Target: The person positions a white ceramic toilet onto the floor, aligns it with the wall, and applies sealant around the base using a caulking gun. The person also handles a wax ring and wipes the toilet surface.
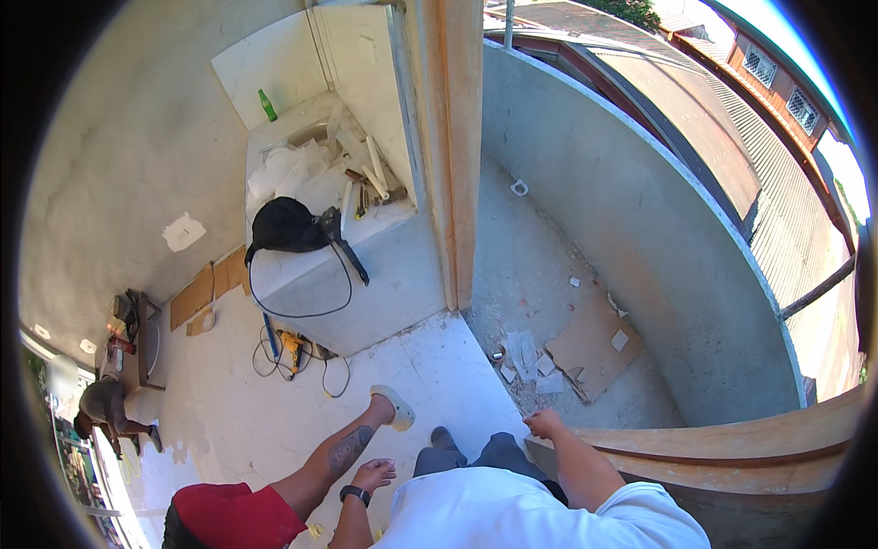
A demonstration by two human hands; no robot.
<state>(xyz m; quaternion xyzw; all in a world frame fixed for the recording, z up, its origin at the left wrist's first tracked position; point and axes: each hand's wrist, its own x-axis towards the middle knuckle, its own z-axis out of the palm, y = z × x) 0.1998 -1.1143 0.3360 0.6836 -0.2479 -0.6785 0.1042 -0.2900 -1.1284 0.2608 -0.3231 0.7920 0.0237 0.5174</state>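
Observation:
My left hand (pixel 373 474), with a dark watch on its wrist, is low in the middle, beside the bare leg (pixel 334 453) of another person in red shorts. Its fingers are loosely curled; whether anything small is in them cannot be made out. My right hand (pixel 545 424) is closed near the end of a wooden frame (pixel 732 448) on the right. What its fingers may hold is hidden. Below me are my dark trousers and a dark shoe (pixel 442 437) on the pale tiled floor (pixel 412 366).
Ahead, a white counter (pixel 311 284) carries a black bag (pixel 291 226), plastic sheeting, tools and a green bottle (pixel 267 105). A yellow power tool (pixel 292 351) with cords lies on the floor. Another person (pixel 105 403) bends at far left. Cardboard (pixel 594 348) and debris lie on the balcony.

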